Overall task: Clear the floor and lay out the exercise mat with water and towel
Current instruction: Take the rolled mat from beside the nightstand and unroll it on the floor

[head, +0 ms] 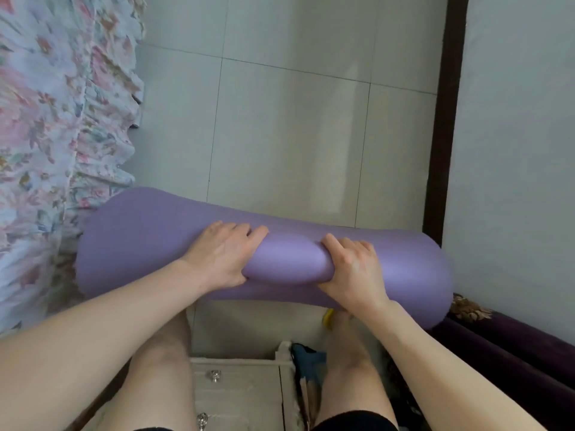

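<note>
mat [289,259] rolled up at centre, my left hand [224,256] and right hand [351,269] curled tight round its middle. floor [295,135] at 12 o'clock looks bare; unrolling, water and towel remain, i judge.

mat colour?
Plain purple, a rolled mat gripped by both hands; head view, the only one.

We see a plain lilac mat [155,244], one even shade all over. The bedspread [46,135] carries a flower pattern in pink, pale blue and white. The floor [295,119] is pale grey-green tile crossed by thin dark lines. A dark brown strip [446,119] edges a pale grey wall [522,119]. We also note a deep purple cloth [504,349] with a gold-brown ornament [469,309], an off-white cabinet [236,396] with silver knobs [214,375], and black shorts [354,424].
</note>
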